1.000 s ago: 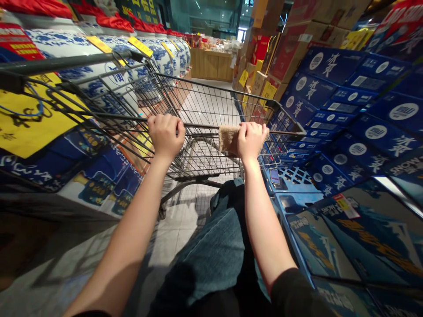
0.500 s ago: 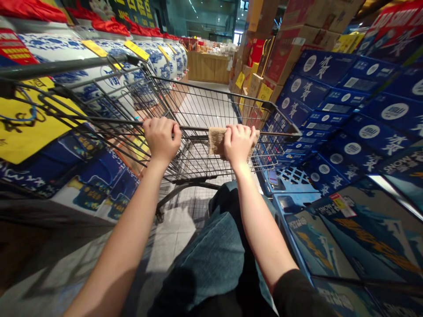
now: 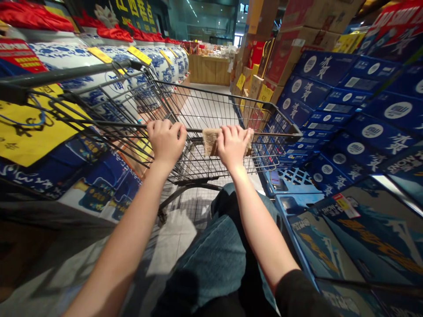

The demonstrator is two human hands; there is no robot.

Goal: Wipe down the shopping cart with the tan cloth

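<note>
"Cloth (image 3: 209, 142) condition and position?"

"A tan, fuzzy-textured piece is noted, roughly rectangular where exposed. It is wrapped over the thin, straight rail (image 3: 194, 130) of the shopping cart (image 3: 198, 90), and is covered in part by the right hand (image 3: 234, 147)."

"State of the hands?"

"The right hand is closed over the cloth and rail, with its fingers bent. The left hand (image 3: 166, 141) is curled around the bare rail, well apart from the cloth."

"Cart construction?"

"Dark wire is set in a narrow grid, and a thicker, rounded handle (image 3: 72, 71) is seen at the left."

"Surroundings?"

"On the left, rounded, glossy jars (image 3: 59, 55) with blue-and-white patterns are topped with gathered red fabric (image 3: 36, 17). On the right, rectangular blue boxes (image 3: 325, 64) are stacked beside a blue pallet (image 3: 299, 178) pierced with diamond-shaped openings. Pale tiles (image 3: 185, 229) are laid underneath, and a flat-fronted wooden counter (image 3: 208, 70) is visible beyond."
</note>
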